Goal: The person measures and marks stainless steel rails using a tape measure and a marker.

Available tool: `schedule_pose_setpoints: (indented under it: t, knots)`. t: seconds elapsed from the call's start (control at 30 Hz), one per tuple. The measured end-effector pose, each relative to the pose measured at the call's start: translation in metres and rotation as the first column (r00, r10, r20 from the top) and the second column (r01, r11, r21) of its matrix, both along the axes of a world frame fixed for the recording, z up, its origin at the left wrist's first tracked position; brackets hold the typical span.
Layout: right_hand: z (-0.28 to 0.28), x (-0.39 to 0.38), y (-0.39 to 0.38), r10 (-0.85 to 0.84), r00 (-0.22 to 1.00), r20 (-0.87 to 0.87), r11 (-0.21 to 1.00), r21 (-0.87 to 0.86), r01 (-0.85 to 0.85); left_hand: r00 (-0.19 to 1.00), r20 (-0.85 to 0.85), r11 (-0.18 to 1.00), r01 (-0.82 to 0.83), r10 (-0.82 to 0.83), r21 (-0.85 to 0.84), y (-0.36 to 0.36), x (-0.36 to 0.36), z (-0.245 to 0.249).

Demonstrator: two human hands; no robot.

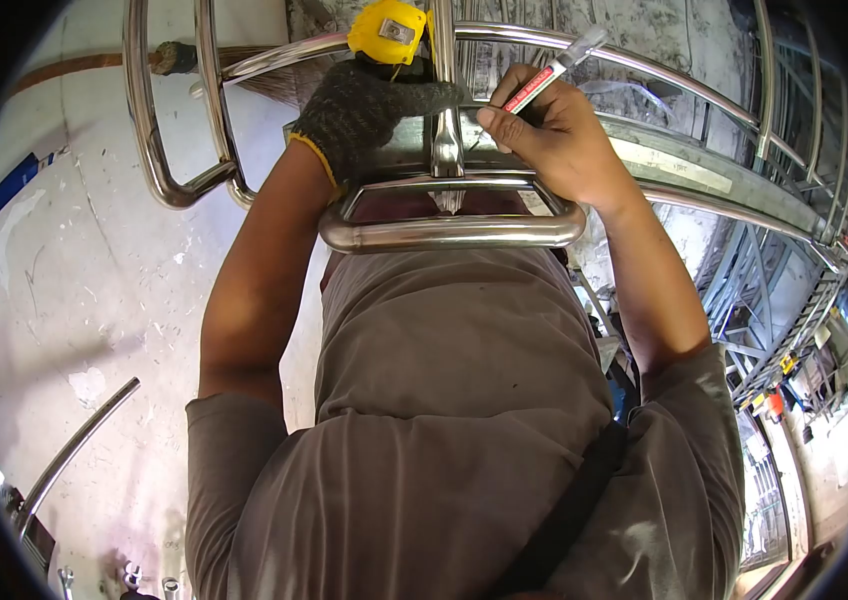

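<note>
My left hand [359, 110] wears a dark knitted glove with a yellow cuff. Its fingers are wrapped round a yellow tape measure [384, 32], beside an upright polished metal tube [446, 130]. The gloved thumb reaches across to that tube. Bare and pinched, my right hand [564, 135] holds a white and red marker [534, 90], which slants up to the right, just right of the tube. Below both hands, a rounded metal tube loop [454, 236] joins the upright tube and lies in front of my body.
Curved metal tubes [149, 110] stand at the upper left, near a broom [176, 58]. A loose bent tube [79, 450] lies lower left. A metal beam [704, 175] runs to the right, with stacked metal frames [759, 290] beyond it. Tools lie at the bottom left.
</note>
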State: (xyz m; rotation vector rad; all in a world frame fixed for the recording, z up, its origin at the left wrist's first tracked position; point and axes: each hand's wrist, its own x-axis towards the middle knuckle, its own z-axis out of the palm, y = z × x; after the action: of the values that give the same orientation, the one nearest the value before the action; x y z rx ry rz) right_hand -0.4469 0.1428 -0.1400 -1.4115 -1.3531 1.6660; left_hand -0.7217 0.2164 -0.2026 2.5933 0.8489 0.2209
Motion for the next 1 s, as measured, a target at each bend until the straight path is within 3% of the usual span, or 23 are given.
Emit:
schedule_pose_setpoints:
  t: [0.1,0.13,0.23,0.3,0.37,0.4,0.53,0.97,1.0]
  knots:
    - [0.038,-0.016,0.011,0.052,0.998,-0.044,0.998,0.043,-0.051,1.0,0.021,0.997,0.017,-0.015,-0.073,0.004,-0.003,0.011]
    - [0.035,-0.018,0.013,0.14,0.989,0.041,0.975,0.17,-0.145,0.999,0.033,0.994,0.02,-0.017,-0.105,0.007,-0.004,0.017]
    - [0.051,-0.029,0.025,0.325,0.923,0.205,0.94,0.04,-0.339,0.991,-0.131,0.966,-0.069,0.037,-0.248,0.019,0.001,0.024]
    - [0.047,-0.037,0.028,0.335,0.897,0.287,0.929,0.059,-0.366,0.965,-0.241,0.994,0.102,-0.108,-0.038,0.031,-0.001,0.006]
    - [0.047,-0.045,0.03,0.327,0.855,0.402,0.913,0.099,-0.395,0.991,-0.08,0.991,0.114,-0.108,0.076,0.034,-0.002,-0.001]
    - [0.046,-0.048,0.03,0.329,0.844,0.424,0.905,0.114,-0.41,0.967,-0.235,0.991,0.116,-0.096,0.073,0.032,0.006,0.015]
    - [0.043,-0.06,0.031,0.353,0.802,0.482,0.895,0.075,-0.439,0.99,-0.102,0.993,-0.089,0.097,0.082,0.02,0.009,-0.002]
    - [0.031,-0.063,0.028,0.348,0.784,0.513,0.892,0.076,-0.446,0.971,-0.222,0.995,-0.074,0.087,0.069,0.022,0.011,-0.03]
    - [0.037,-0.064,0.031,0.389,0.759,0.522,0.886,0.014,-0.464,0.969,-0.23,0.995,-0.073,0.086,0.066,0.021,0.011,-0.031]
